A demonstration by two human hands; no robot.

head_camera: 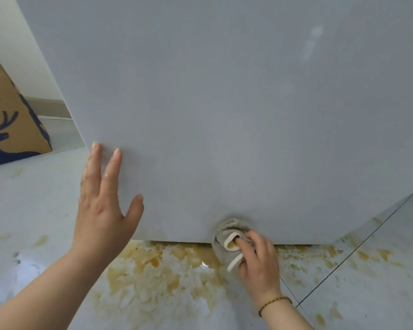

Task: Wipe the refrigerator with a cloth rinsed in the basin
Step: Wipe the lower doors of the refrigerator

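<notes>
Cloth (229, 244): bunched, pressed to lower edge of refrigerator (224, 103) side panel, just above floor (367, 270). Right hand (260, 260) fingers curled closed around it. Left hand (105, 206) flat, fingers spread, holding nothing, bracing panel. Basin not in view. Judgement: keep firm pressure along bottom edge; avoid touching the yellow-brown stains (153, 265) below.

No legible text, brand, number or sign is found. On the cardboard box (12, 120) at the left edge, a few dark printed letters are cut off by the frame and cannot be read; a dark blue deer emblem is printed below them.
</notes>
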